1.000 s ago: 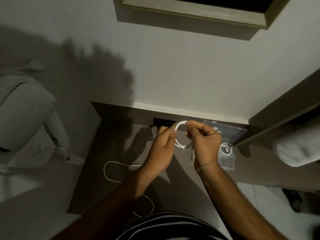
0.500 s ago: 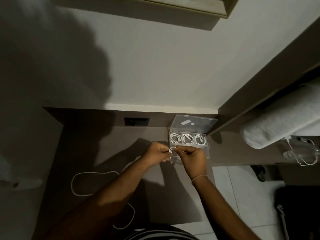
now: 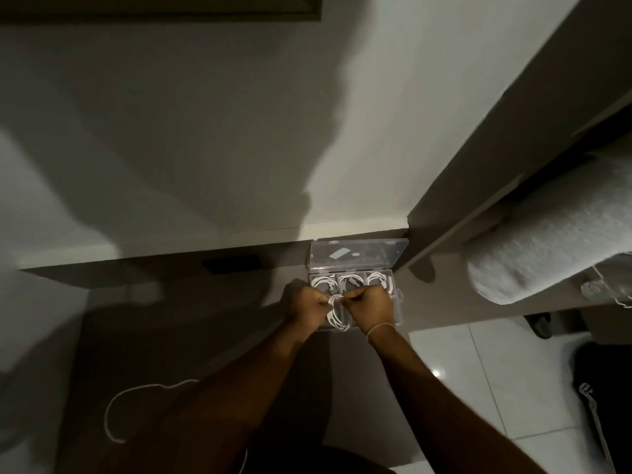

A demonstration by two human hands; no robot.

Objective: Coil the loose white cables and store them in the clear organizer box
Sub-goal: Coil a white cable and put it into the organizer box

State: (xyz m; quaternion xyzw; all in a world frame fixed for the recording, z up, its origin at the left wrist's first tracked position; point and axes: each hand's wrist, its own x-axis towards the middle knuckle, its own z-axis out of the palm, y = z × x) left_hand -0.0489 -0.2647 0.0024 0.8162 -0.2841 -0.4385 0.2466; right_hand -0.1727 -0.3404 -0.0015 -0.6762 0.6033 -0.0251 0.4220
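A clear organizer box (image 3: pixel 396 297) stands open at the back right of the dark table, its lid (image 3: pixel 359 253) leaning against the wall. Three back compartments each hold a coiled white cable (image 3: pixel 349 280). My left hand (image 3: pixel 302 304) and my right hand (image 3: pixel 369 307) meet over the front of the box, both pinching a small coiled white cable (image 3: pixel 337 314) that hangs between them. A loose white cable (image 3: pixel 136 401) lies in a loop on the table at the lower left, partly hidden by my left arm.
A dark socket plate (image 3: pixel 232 263) sits in the table's back panel. A rolled white towel (image 3: pixel 547 248) lies on a shelf to the right, with a clear item (image 3: pixel 602 289) under it. White floor tiles (image 3: pixel 496 388) show at the lower right.
The view has swung right and down. My hands carried the coil from above the table's middle to over the box's front compartments, and lowered it.
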